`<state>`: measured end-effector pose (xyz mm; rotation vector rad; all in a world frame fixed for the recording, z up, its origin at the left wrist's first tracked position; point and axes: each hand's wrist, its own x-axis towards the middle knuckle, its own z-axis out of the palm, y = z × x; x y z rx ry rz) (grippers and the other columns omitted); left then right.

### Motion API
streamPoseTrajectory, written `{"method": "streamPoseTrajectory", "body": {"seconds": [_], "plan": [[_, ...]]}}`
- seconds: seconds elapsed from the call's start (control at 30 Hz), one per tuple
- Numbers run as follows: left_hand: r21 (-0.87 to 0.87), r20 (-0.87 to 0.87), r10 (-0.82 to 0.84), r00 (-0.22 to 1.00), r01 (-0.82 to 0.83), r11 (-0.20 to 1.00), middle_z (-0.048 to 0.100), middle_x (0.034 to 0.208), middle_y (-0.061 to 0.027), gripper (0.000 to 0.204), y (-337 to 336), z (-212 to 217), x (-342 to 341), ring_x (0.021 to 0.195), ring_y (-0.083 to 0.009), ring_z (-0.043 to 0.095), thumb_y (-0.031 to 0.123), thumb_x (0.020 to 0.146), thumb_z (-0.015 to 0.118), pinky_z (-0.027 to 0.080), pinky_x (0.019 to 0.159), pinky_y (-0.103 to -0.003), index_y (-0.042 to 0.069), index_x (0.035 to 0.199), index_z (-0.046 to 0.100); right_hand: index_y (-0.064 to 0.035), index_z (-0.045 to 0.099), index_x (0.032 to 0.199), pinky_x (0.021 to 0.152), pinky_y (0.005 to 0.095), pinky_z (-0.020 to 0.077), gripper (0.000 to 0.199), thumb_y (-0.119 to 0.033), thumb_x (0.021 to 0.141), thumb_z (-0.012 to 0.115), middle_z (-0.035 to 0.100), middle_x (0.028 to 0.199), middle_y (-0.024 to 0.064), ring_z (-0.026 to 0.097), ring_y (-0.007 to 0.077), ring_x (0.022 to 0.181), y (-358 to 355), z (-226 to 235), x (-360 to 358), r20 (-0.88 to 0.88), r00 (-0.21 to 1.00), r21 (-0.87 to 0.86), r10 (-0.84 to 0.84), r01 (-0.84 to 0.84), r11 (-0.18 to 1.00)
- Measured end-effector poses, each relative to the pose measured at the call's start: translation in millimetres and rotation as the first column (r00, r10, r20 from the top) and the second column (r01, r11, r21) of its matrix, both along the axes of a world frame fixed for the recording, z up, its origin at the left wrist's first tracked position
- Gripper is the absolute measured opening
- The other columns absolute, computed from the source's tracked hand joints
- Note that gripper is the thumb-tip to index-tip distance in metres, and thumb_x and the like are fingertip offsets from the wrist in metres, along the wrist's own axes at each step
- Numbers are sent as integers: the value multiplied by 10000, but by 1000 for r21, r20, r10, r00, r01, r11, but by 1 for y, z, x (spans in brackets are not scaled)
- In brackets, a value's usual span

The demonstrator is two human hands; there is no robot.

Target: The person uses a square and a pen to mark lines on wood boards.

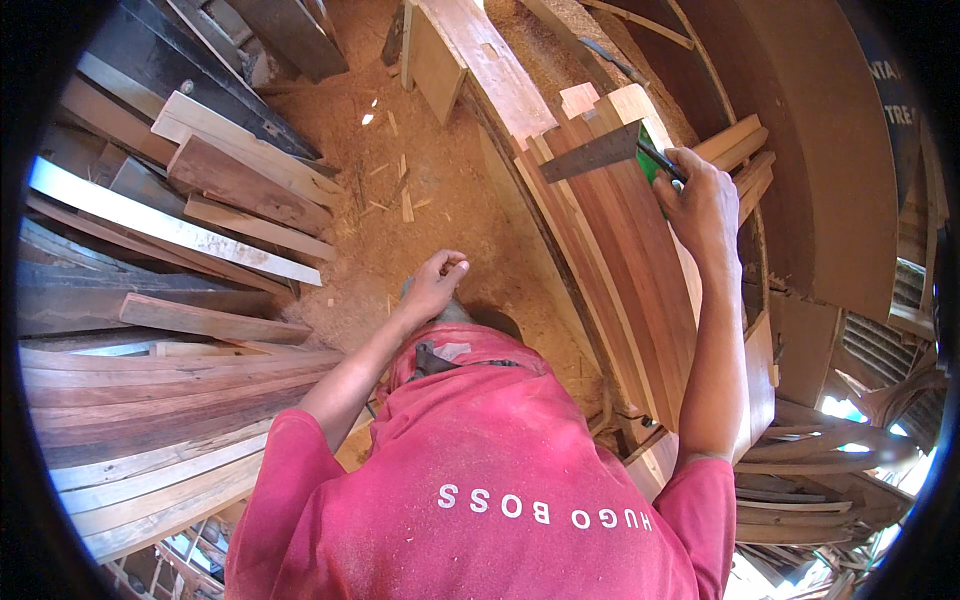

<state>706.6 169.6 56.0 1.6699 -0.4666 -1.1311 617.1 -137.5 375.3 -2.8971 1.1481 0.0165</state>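
Observation:
My right hand [703,203] grips a try square at its green handle [648,156], and a dark pencil-like stick [661,160] also shows between the fingers. The square's dark metal blade [592,154] points left across a row of reddish-brown wooden strips [615,225] laid side by side on the bench. Pale wood ends [628,104] stand just beyond the blade. My left hand [436,284] hangs in front of my body, away from the wood. Its fingers are curled in with nothing visible in them.
Stacked planks [150,390] fill the left side, with more boards [250,190] above them. Sawdust and wood scraps [405,195] cover the floor between planks and bench. A big brown panel [820,150] stands at right, and a heap of wood strips [820,480] lies lower right.

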Motion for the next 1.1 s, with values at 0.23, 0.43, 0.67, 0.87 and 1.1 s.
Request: {"method": "streamPoseTrajectory", "body": {"seconds": [0.23,0.43,0.67,0.87,1.1], "plan": [[-10,34,6,999,-5,1000,711,942,-74,324,6,13,4,827,-152,654,287,1020,631,538,763,-316,5,1176,668,-129,751,1068,814,493,563,232,-209,850,753,754,920,160,721,384,884,1,2,0,13,998,27,59,-59,998],[-66,-31,-316,948,314,947,728,959,-74,486,-18,100,9,860,-155,649,431,1059,532,528,790,-330,-20,1123,700,-75,686,970,782,513,564,213,-246,847,715,716,851,207,710,405,894,55,51,-38,72,991,278,-110,86,957],[-68,-624,-455,636,536,842,709,1132,-123,704,-94,167,-52,1027,-234,705,618,1069,351,563,930,-422,11,1379,528,-34,625,1011,793,517,536,370,-338,831,733,701,954,215,682,434,922,138,-61,-145,174,916,667,-362,160,728],[86,-331,-868,370,928,363,702,946,-56,424,-149,167,-138,794,-171,663,462,1054,548,546,714,-356,61,1128,664,24,693,965,740,437,539,501,-471,899,741,717,854,196,681,370,786,211,-96,-242,359,671,845,-649,62,531],[68,711,-592,-381,874,-480,727,977,-184,336,-198,238,-270,841,-414,703,380,924,710,563,717,-480,50,970,753,-6,748,1080,655,248,524,275,-233,929,780,732,860,20,636,70,721,288,-63,-364,309,-109,950,-945,-6,311]]}}
